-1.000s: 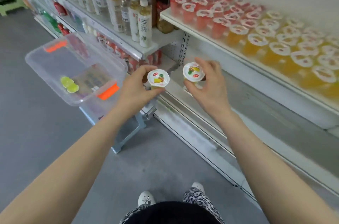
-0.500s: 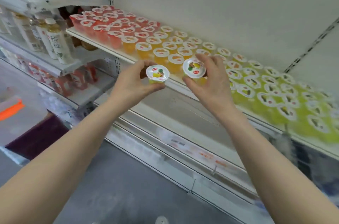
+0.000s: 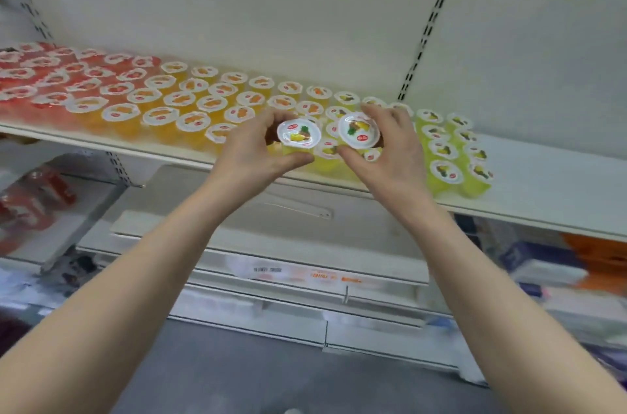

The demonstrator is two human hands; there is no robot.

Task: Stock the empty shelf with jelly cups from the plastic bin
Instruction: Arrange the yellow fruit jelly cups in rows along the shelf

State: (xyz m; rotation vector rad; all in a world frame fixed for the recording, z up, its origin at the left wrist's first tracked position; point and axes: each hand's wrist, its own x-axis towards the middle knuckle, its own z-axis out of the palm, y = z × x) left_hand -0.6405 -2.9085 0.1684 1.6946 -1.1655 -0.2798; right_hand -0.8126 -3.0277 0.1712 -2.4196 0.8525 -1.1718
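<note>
My left hand grips a yellow-green jelly cup with a white foil lid. My right hand grips a second such jelly cup. Both cups hover side by side over the front edge of the white shelf, above the yellow-green rows. The shelf holds rows of red cups at the left, orange cups in the middle and yellow-green cups at the right. The plastic bin is out of view.
The right end of the shelf past the last yellow-green cups is bare white surface. A slotted upright runs up the back wall. Below are lower shelves with price labels, red packs at left and boxes at right. Grey floor lies underneath.
My view has swung right and up from the bin to the shelf. Both hands have carried their cups rightward along the shelf, from the orange rows to over the yellow-green rows.
</note>
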